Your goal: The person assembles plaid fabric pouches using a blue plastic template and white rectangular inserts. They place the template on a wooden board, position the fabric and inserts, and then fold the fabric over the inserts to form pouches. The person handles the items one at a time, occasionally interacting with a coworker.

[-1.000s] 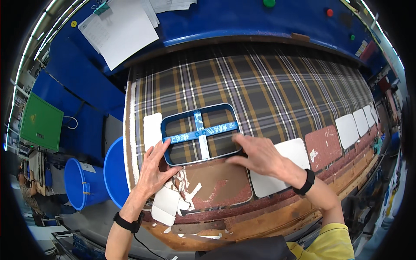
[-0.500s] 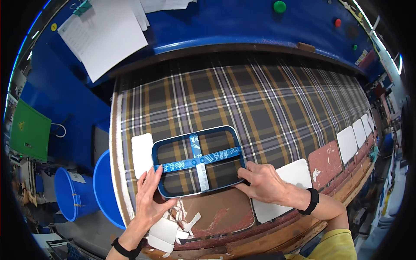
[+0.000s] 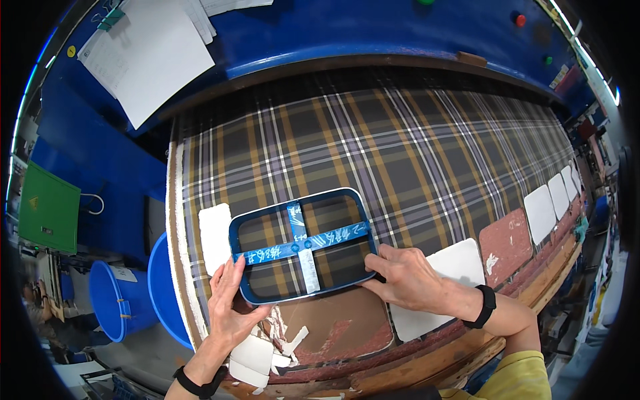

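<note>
A blue rounded-rectangle cutting die (image 3: 308, 248) with crossed bars, marked with handwriting, lies over dark plaid fabric (image 3: 400, 173). My left hand (image 3: 230, 310) grips its lower left corner, thumb along the near edge and fingers at the side. On the opposite end, my right hand (image 3: 408, 280) pinches the lower right side between thumb and fingers. Fabric shows through the die's openings. Whether its whole rim touches the cloth, I cannot tell. Just left of the die is a white rounded cut-out area (image 3: 215, 233); another white patch (image 3: 460, 263) sits beyond my right hand.
A worn brown patch (image 3: 340, 327) with torn white scraps (image 3: 291, 343) borders the wooden front edge (image 3: 427, 363). Blue bins (image 3: 120, 300) stand at left. A blue machine body (image 3: 320, 33) spans the back, with papers (image 3: 150, 63) clipped to it.
The head view has shifted slightly, so the machine sits higher in the picture. Both hands keep their hold on the die, which shows little if any movement against the fabric.
</note>
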The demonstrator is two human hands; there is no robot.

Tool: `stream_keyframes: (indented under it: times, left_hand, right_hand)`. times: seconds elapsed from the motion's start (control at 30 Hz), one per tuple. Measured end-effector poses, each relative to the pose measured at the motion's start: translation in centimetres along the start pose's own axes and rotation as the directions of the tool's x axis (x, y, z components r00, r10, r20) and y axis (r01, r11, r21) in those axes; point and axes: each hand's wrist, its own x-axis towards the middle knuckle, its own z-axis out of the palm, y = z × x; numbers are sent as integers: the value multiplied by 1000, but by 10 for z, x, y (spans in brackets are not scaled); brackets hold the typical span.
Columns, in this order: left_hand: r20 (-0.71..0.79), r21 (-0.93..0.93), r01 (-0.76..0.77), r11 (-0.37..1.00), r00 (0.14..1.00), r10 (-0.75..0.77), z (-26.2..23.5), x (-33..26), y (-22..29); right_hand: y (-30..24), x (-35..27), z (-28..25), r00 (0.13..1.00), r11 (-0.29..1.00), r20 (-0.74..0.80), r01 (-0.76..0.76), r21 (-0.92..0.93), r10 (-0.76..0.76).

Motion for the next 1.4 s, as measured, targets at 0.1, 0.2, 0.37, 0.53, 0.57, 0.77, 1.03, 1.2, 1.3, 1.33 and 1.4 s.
stream_keyframes:
  times: [0.1, 0.2, 0.37, 0.53, 0.57, 0.77, 1.03, 1.2, 1.3, 1.33, 1.4]
  left_hand:
    - [-12, -16, -5, 1000, 1000, 5, 3, 0, -2]
    - [-14, 14, -27, 1000, 1000, 27, -1, 2, 2]
    - [41, -140, 82, 987, 996, -77, 1, -4, -1]
    - [69, -142, 65, 988, 996, -56, 2, -4, -5]
    - [70, -140, 63, 988, 996, -54, 1, -4, -6]
    - [49, -140, 114, 984, 993, -108, -1, -3, 3]
    - [-7, -28, 5, 1000, 1000, -5, -2, 3, 5]
    - [11, -53, 34, 998, 999, -34, -2, 2, 4]
    - [25, -77, 56, 995, 998, -54, -3, 1, 5]
    - [28, -83, 61, 995, 998, -59, -4, 1, 5]
    - [32, -88, 65, 994, 998, -63, -4, 1, 6]
  right_hand:
    - [0, 0, -1, 1000, 1000, 8, -2, 4, 2]
    - [-1, 0, 0, 1000, 1000, -3, -18, 8, 18]
    - [-6, 2, -1, 998, 998, -5, -60, 33, 60]
    - [-3, 2, 1, 998, 997, -5, -63, 44, 63]
    - [-4, 2, 1, 998, 997, -5, -62, 50, 63]
    - [-2, 2, -2, 999, 998, -4, -43, 55, 43]
    - [-2, 2, -2, 999, 999, 20, -50, 16, 50]
    - [-3, 1, -1, 999, 999, 11, -43, 18, 42]
    - [-2, 1, 1, 1000, 1000, 1, -22, 15, 22]
    - [-1, 0, 2, 1000, 1000, -4, -17, 13, 17]
    - [0, -1, 2, 1000, 1000, -7, -14, 6, 14]
